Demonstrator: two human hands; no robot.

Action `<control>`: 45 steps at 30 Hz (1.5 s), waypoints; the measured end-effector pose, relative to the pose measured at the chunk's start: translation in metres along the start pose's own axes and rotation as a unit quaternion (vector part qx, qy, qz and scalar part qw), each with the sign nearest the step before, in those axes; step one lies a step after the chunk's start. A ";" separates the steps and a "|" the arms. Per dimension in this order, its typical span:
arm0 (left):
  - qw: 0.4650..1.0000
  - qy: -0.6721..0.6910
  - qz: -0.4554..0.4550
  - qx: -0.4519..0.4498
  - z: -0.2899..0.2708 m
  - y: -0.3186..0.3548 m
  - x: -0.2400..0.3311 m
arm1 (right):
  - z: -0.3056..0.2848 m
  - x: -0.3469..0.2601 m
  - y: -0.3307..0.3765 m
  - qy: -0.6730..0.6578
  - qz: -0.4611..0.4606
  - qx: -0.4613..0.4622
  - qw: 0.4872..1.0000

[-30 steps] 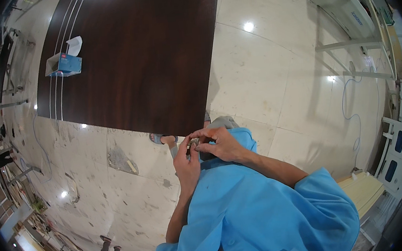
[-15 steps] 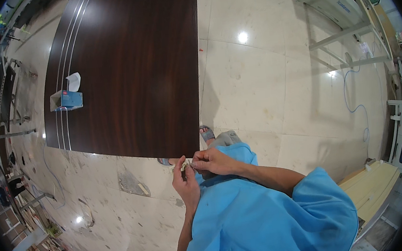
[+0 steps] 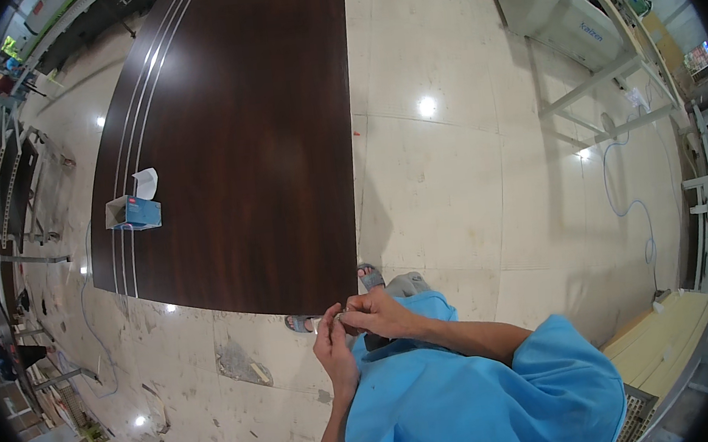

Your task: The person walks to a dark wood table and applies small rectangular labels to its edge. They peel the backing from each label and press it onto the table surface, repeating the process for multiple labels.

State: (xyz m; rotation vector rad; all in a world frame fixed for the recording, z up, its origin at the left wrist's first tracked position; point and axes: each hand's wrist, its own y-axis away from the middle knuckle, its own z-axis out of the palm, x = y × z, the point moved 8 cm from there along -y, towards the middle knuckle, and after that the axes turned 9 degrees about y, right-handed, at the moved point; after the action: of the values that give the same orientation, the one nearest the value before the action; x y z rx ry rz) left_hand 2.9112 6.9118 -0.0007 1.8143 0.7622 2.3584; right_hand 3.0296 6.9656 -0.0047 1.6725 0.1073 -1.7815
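Note:
My left hand (image 3: 336,357) and my right hand (image 3: 385,317) meet in front of my body, just off the near right corner of the dark wood-grain panel (image 3: 265,187). Between their fingertips is a small pale piece (image 3: 338,318), too small and too covered to name. The right thumb and forefinger pinch at it, while the left fingers are bent around its other side. On the panel's left part lies an opened blue box (image 3: 144,212), with a white flap or sheet (image 3: 146,184) standing up beside it.
Three pale lines (image 3: 138,105) run along the panel's left side. A white machine (image 3: 565,22) on a metal frame stands at the far right, with a blue hose (image 3: 615,183) on the tiled floor nearby. Cream boards (image 3: 667,331) lie at the near right. Metal racks (image 3: 5,186) line the left.
The whole scene sits lower in the picture, as the view has tilted. My fingertips have drawn closer together over the small pale piece, which shows less now. The box has not moved on the panel.

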 end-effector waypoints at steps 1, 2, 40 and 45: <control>1.000 0.020 -0.018 0.000 -0.001 0.000 -0.004 | 0.000 0.001 0.000 -0.009 0.002 0.009 1.000; 1.000 0.018 -0.004 -0.005 0.000 -0.001 -0.002 | 0.001 0.003 -0.001 -0.023 0.015 0.012 1.000; 0.961 -0.090 0.249 0.084 -0.042 0.015 0.037 | 0.035 -0.028 -0.031 0.107 0.030 -0.101 0.989; 0.974 -0.041 0.207 0.079 -0.049 0.022 0.016 | 0.039 -0.019 -0.023 0.158 0.039 -0.114 0.980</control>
State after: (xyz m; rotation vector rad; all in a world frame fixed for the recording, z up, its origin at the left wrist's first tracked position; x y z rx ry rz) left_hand 2.8660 6.8814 0.0133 2.3206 0.6275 2.4972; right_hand 2.9833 6.9718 0.0103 1.7509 0.3672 -1.3766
